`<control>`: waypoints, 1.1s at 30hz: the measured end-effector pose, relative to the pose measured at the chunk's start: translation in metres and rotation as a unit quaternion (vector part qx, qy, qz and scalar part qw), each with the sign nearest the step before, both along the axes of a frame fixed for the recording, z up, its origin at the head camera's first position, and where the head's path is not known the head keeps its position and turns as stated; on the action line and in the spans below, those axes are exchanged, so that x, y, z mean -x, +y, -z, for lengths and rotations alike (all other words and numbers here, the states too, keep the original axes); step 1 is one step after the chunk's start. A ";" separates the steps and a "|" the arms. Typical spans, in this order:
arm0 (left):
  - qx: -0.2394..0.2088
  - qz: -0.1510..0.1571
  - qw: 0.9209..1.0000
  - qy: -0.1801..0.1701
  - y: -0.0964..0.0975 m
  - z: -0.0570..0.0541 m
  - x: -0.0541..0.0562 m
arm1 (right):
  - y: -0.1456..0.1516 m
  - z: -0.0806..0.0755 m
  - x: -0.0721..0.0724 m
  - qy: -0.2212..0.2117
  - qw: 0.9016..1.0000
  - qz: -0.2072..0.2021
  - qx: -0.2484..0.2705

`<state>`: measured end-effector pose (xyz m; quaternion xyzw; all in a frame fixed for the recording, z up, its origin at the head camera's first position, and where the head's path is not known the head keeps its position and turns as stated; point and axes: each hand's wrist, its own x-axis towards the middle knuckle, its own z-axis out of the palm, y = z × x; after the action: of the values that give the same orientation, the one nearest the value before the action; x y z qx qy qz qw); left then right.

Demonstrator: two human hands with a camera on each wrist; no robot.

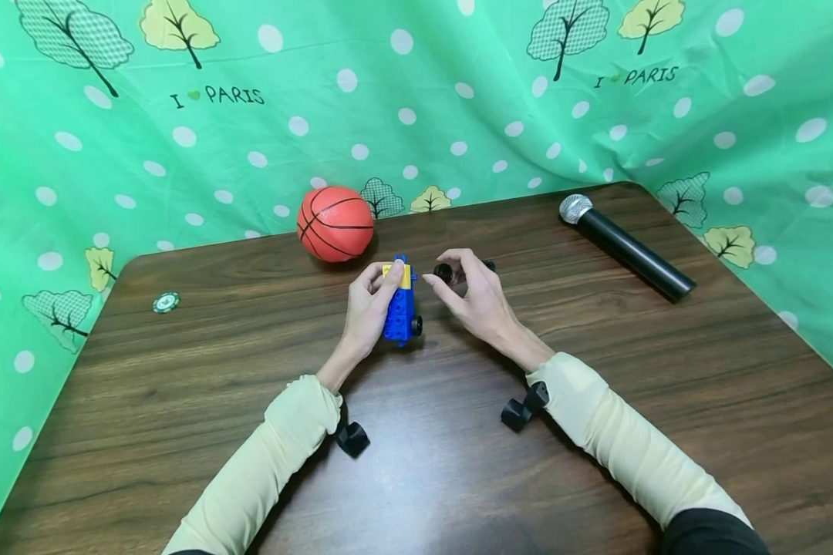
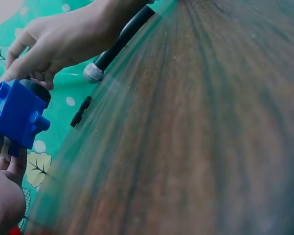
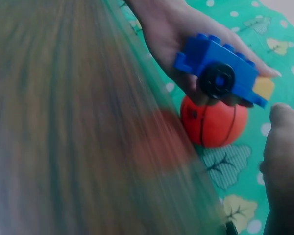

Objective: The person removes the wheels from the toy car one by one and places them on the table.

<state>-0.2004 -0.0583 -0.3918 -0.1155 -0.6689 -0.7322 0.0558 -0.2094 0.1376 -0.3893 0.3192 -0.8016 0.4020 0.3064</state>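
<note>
In my left hand [image 1: 372, 305] I hold a blue toy-brick car [image 1: 399, 314] with a yellow brick [image 1: 406, 277] at its far end, my thumb lying on the yellow brick. One black wheel [image 3: 216, 80] is fitted on the car's right side, in the right wrist view. To the right of the car, my right hand [image 1: 482, 299] holds a loose black wheel [image 1: 443, 273] between thumb and fingers, apart from the car. In the right wrist view, the right hand [image 3: 285, 152] shows only at the edge and that loose wheel is hidden.
A red toy basketball [image 1: 335, 223] stands behind my left hand. A black microphone [image 1: 632, 250] lies at the back right. A green-and-white poker chip [image 1: 166, 302] is at the left. Another small black piece [image 2: 81, 111] lies beyond my right hand. A green curtain backs the table.
</note>
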 end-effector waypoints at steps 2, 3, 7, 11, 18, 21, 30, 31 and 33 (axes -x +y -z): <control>-0.001 -0.001 1.000 0.000 0.001 0.001 0.000 | 0.005 0.001 0.001 0.008 1.000 0.016 -0.015; -0.002 -0.001 1.000 0.000 0.001 0.001 0.000 | 0.008 0.001 0.001 0.011 0.999 0.026 -0.024; -0.004 0.000 1.000 0.000 0.002 0.001 0.000 | 0.016 0.001 0.002 0.016 0.997 0.057 -0.051; -0.008 0.005 1.000 -0.003 0.003 0.001 0.000 | 0.022 0.002 0.004 0.003 0.996 0.066 -0.057; 0.001 0.001 1.000 -0.013 0.004 0.001 -0.001 | 0.030 0.004 0.006 -0.005 0.997 0.057 -0.059; 0.004 -0.006 1.000 -0.016 0.005 0.000 0.000 | 0.034 0.004 0.006 -0.009 0.997 0.053 -0.061; -0.002 -0.001 1.000 -0.016 0.007 0.002 0.000 | 0.048 0.003 0.006 -0.051 0.993 0.076 -0.072; -0.001 -0.001 1.000 -0.017 0.007 0.003 0.000 | 0.050 0.003 0.006 -0.057 0.993 0.079 -0.074; 0.000 0.001 1.000 -0.018 0.007 0.003 0.000 | 0.055 0.004 0.007 -0.068 0.991 0.087 -0.078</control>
<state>-0.2005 -0.0516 -0.3947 -0.1029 -0.6693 -0.7345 0.0432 -0.2162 0.1923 -0.3933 0.2426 -0.8742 0.3311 0.2594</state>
